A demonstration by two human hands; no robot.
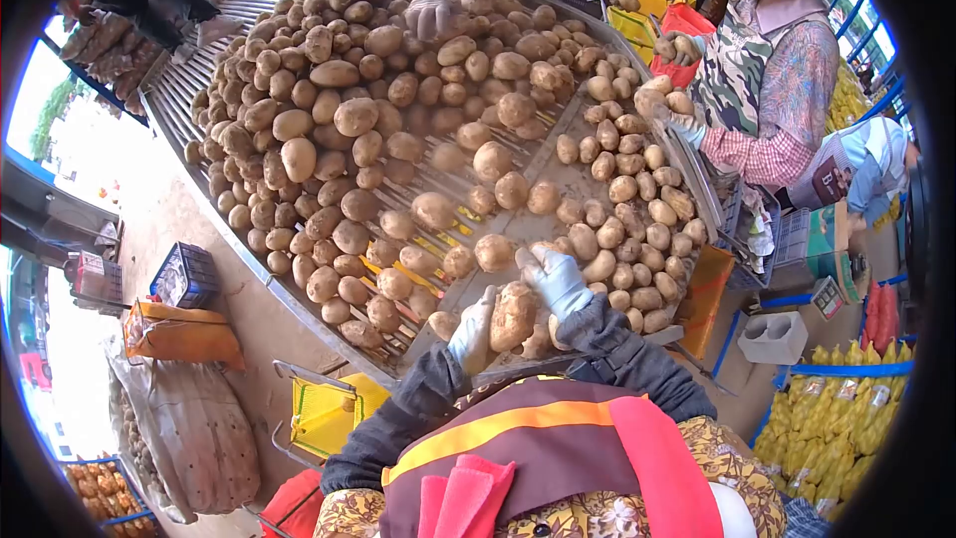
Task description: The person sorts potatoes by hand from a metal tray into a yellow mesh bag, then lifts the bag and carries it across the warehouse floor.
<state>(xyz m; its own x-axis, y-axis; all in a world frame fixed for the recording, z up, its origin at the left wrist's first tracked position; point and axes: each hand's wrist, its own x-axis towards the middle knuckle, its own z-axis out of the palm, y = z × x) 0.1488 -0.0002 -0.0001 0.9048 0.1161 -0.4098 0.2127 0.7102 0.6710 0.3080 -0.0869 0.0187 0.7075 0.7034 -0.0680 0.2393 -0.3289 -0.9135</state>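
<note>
My left hand point(471, 331), in a pale work glove, is closed on the side of a large, lumpy potato point(513, 317) just in front of my body. To its right, my right hand point(558, 281), gloved too, reaches over the sorting table with its fingers apart and nothing showing in them. Its fingertips come close to another potato point(495, 252) on the table's flat metal part. A big heap of potatoes point(329, 120) covers the slatted part, and smaller potatoes point(627, 189) lie spread along the right side.
Across the table, a co-worker's gloved hand point(430, 5) rests on the heap. At the right edge another person's gloved hand point(682, 128) is beside potatoes. A yellow basket point(334, 413) stands at my left, an orange chute point(705, 299) at my right. Filled yellow net bags point(836, 428) stand lower right.
</note>
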